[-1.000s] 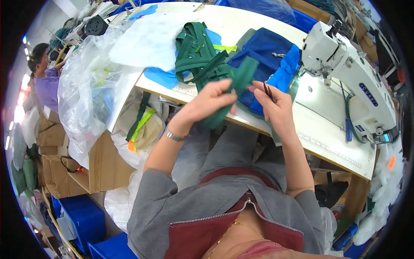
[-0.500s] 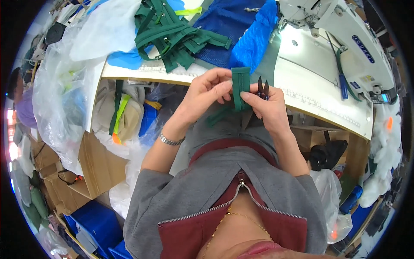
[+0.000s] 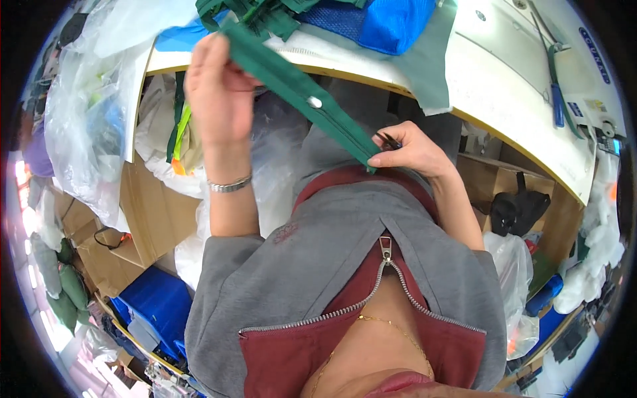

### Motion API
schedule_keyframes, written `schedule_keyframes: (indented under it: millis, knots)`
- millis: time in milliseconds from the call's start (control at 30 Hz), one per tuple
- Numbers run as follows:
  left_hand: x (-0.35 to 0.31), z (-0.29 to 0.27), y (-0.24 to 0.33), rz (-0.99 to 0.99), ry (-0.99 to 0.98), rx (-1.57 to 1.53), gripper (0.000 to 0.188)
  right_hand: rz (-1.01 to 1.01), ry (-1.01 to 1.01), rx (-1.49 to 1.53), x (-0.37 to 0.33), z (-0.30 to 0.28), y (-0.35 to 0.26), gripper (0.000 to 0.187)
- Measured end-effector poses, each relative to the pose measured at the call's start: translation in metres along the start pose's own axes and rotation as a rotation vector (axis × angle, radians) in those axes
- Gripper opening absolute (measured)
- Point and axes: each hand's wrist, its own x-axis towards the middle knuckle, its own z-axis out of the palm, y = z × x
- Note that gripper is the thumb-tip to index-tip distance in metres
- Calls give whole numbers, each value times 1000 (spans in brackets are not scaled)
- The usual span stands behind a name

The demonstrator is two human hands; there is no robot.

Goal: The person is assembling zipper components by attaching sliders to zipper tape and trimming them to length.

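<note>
A green zipper strip (image 3: 292, 83) is stretched slantwise between my hands, its far left end higher than its near right end. A small shiny piece (image 3: 314, 103), perhaps the slider, shows partway along it. My left hand (image 3: 219, 83) grips the upper end, slightly blurred. My right hand (image 3: 415, 149) pinches the lower end between thumb and fingers. Tucked in the same right hand are dark thread snips (image 3: 389, 140), their blades poking out past the fingers. The strip hangs in the air in front of the table edge, above my lap.
More green zipper strips (image 3: 275, 20) lie heaped on the white table (image 3: 491, 73), beside blue fabric (image 3: 398, 26). A grey-green cloth (image 3: 428, 73) hangs over its edge. On the right are a sewing machine (image 3: 594, 79) and a blue-handled screwdriver (image 3: 557, 106). Clear plastic bags (image 3: 86, 126) hang left.
The green strip, bunched short between both hands before, is now drawn out long. My left hand has moved up and left, my right hand slightly down. The view has shifted lower.
</note>
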Motion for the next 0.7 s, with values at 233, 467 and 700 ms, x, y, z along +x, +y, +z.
schedule_keyframes:
  millis: [233, 467, 700]
  knots:
    - [-23, -117, 3, 36, 134, 82, 16, 59, 26, -58, -6, -16, 22, 21]
    - [-51, -144, -41, 288, 454, 988, 32, 35, 126, -29, -6, -10, 21, 25]
    - [-79, -5, -71, -264, -563, 788, 28, -91, 138, -3, -20, 0, 9, 43]
